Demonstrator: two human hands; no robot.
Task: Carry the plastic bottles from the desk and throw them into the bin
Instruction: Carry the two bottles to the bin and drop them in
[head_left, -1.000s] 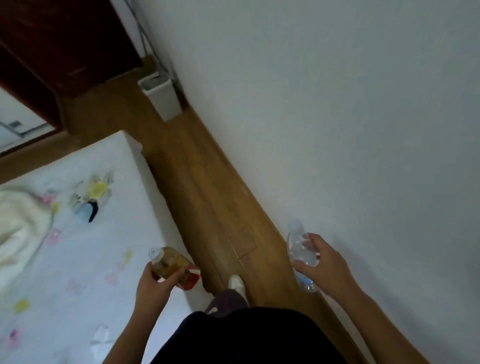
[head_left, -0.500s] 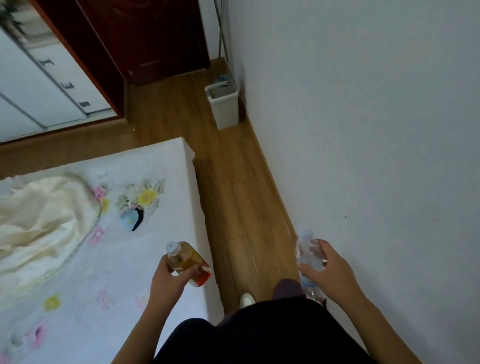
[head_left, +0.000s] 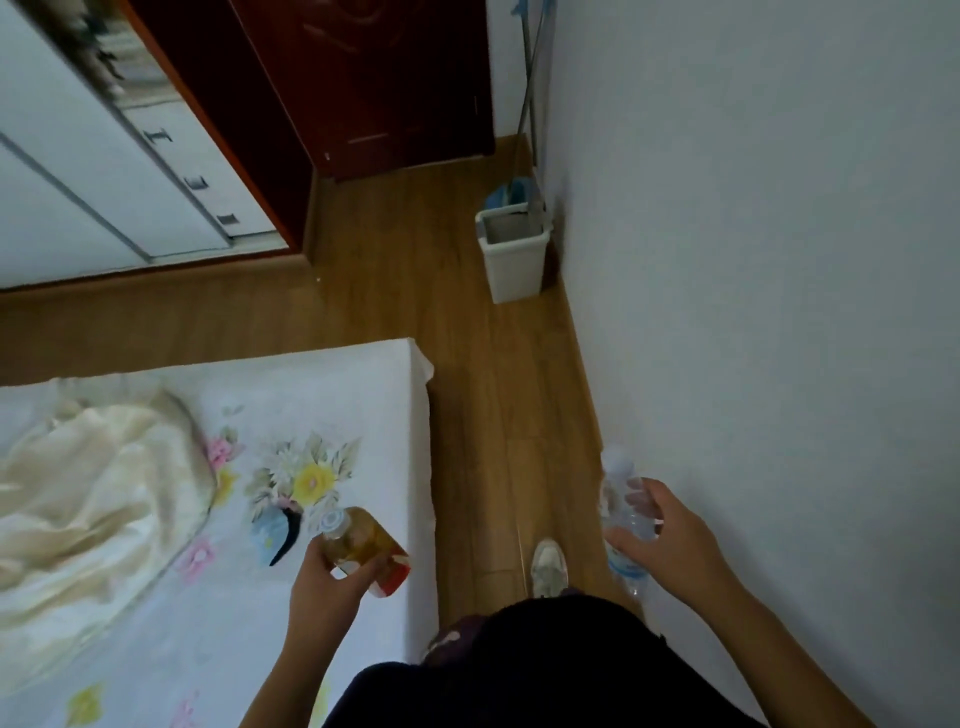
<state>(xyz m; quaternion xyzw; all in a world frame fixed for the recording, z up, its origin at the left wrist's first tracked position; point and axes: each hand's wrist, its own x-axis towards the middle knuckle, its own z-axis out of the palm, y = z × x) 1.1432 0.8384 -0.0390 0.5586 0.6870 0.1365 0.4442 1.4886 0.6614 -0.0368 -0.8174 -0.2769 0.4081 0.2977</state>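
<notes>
My left hand (head_left: 324, 590) grips an amber plastic bottle (head_left: 363, 545) with a white cap and red label, held over the bed's edge. A clear water bottle (head_left: 621, 512) with a blue label is in my right hand (head_left: 670, 545), close to the white wall. The white bin (head_left: 514, 260) stands open on the wooden floor ahead, against the wall, well beyond both hands. Its inside looks dark; I cannot tell what it holds.
A bed (head_left: 234, 415) with a floral sheet and a cream blanket (head_left: 83, 499) fills the left. A narrow wooden floor strip (head_left: 498, 426) runs between bed and wall (head_left: 753, 260). Mop handles (head_left: 530, 104) lean behind the bin. A dark red door (head_left: 374, 78) and white wardrobe (head_left: 93, 182) lie beyond. My shoe (head_left: 549, 566) is on the floor.
The view has swung and advanced along the floor strip, so the bin appears larger and nearer the centre. Both hands still hold their bottles in much the same pose.
</notes>
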